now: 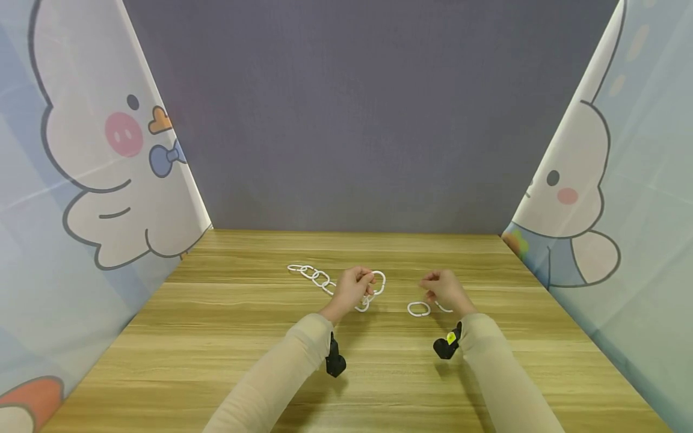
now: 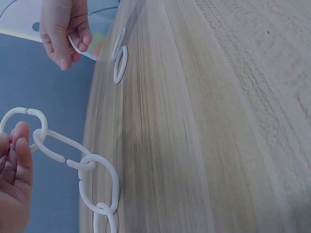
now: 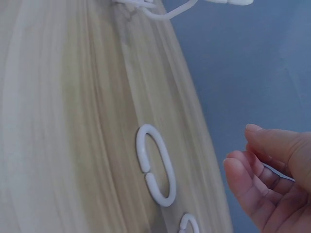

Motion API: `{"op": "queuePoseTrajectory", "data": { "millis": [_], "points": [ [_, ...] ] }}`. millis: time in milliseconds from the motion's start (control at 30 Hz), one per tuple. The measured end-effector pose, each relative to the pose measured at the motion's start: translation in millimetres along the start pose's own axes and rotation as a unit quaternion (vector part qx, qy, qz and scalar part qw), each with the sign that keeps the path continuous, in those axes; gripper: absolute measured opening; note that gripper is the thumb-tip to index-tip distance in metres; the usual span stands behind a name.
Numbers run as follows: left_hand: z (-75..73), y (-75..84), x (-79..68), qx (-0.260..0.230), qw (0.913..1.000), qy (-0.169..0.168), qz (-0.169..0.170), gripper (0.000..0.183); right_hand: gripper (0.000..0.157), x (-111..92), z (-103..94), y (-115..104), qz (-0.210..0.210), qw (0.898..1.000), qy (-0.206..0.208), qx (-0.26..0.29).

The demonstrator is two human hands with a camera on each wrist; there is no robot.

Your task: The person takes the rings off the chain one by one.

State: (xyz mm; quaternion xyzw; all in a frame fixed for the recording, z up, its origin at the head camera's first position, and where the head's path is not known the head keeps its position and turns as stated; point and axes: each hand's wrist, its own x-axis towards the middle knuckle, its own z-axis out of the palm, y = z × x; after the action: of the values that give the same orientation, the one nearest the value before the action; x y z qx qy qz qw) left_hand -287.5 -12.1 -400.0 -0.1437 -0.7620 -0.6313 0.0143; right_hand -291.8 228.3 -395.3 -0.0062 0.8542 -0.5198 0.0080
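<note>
My left hand (image 1: pixel 353 287) pinches the raised end link (image 2: pixel 38 116) of a white plastic chain (image 1: pixel 320 278). From that link the chain hangs down and runs across the table to the left. Its links are oval, each with a small split. To the right, my right hand (image 1: pixel 445 287) is held above the table, thumb close to the curled fingers. A thin white curved piece, apparently a link (image 2: pixel 74 44), shows between those fingers, mostly hidden by them. Below lie a loose white link (image 3: pixel 156 165) and a second loose link (image 3: pixel 190 222).
The wood-grain table (image 1: pixel 216 361) ends at a dark grey panel (image 1: pixel 357 120) behind. Cartoon-printed curtains (image 1: pixel 97 198) stand at both sides. A black wrist camera (image 1: pixel 334 358) is strapped at the left cuff, another black camera (image 1: pixel 445 349) at the right cuff.
</note>
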Motion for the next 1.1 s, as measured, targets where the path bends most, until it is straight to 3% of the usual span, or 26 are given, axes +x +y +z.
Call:
{"op": "queuePoseTrajectory", "data": {
  "millis": [1100],
  "points": [
    [2.1,4.4,-1.5,0.01,0.9999,-0.003,0.008,0.021,0.019,1.3,0.0,-46.0,-0.051,0.999,0.0,-0.001]
  ]
}}
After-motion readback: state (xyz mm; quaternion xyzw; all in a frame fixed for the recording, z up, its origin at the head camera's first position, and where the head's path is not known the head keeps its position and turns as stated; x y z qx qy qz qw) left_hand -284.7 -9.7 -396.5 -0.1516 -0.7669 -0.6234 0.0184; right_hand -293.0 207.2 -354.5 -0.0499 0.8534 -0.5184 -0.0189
